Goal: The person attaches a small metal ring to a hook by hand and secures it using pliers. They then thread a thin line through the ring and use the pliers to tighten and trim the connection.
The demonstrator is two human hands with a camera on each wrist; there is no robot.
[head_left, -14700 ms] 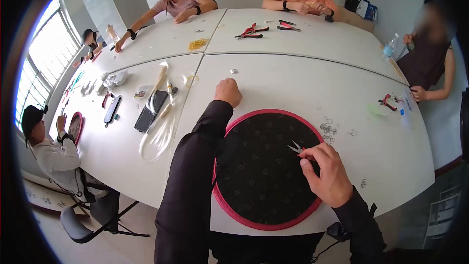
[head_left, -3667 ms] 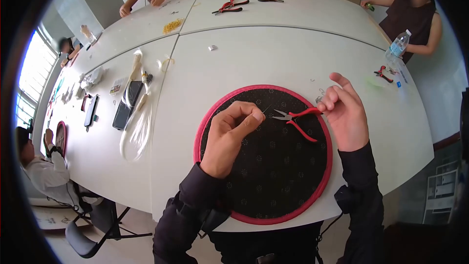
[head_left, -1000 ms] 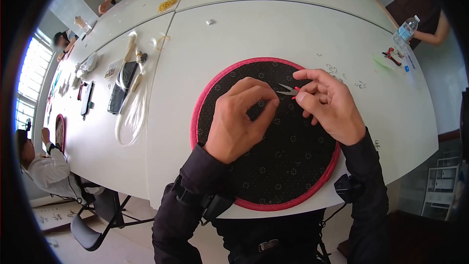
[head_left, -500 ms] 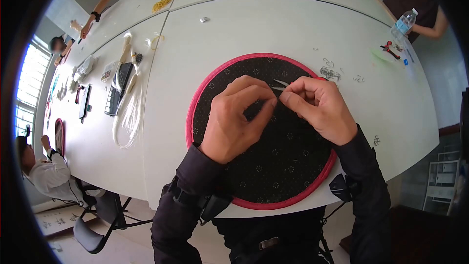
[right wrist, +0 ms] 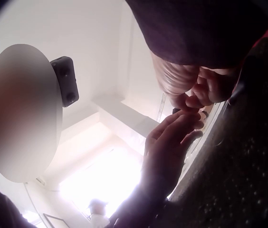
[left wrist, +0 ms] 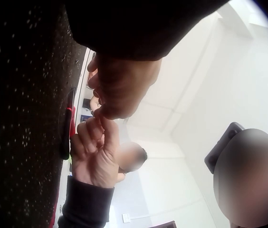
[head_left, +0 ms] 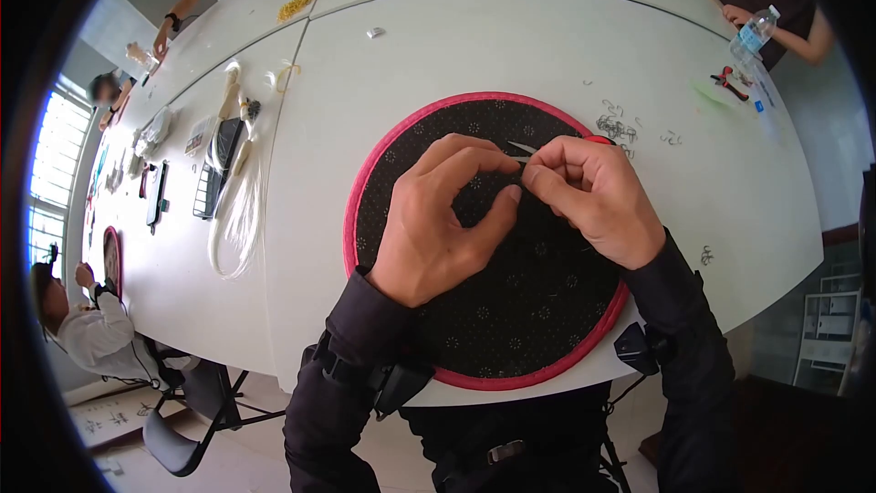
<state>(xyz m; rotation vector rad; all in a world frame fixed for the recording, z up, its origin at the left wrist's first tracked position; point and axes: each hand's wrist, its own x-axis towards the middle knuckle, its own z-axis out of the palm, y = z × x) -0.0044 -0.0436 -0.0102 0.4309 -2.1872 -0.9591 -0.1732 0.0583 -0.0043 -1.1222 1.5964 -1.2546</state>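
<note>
My left hand (head_left: pixel 429 224) and right hand (head_left: pixel 598 196) meet over a round black mat (head_left: pixel 511 329) with a pink rim. The right thumb and forefinger pinch something thin and wire-like, mostly hidden by the fingertips. At the left hand, the thumb and forefinger stand apart, with the forefinger reaching the right fingertips. Beyond the right hand, the pliers show their silver tips (head_left: pixel 522 147) and a bit of red handle (head_left: pixel 598 139). In the left wrist view the pliers (left wrist: pixel 69 126) appear low, close by the mat.
Small bent wire pieces (head_left: pixel 616 128) lie beyond the mat at right. Left are a bundle of clear strands (head_left: pixel 239 219) and a phone (head_left: pixel 157 194). Other pliers (head_left: pixel 730 82) and a bottle (head_left: pixel 756 29) stand farther right. Several people sit around the table.
The right hand has come leftward to the left fingertips, its thumb and forefinger closing together. The left thumb and forefinger have parted. The pliers are more hidden behind the right hand.
</note>
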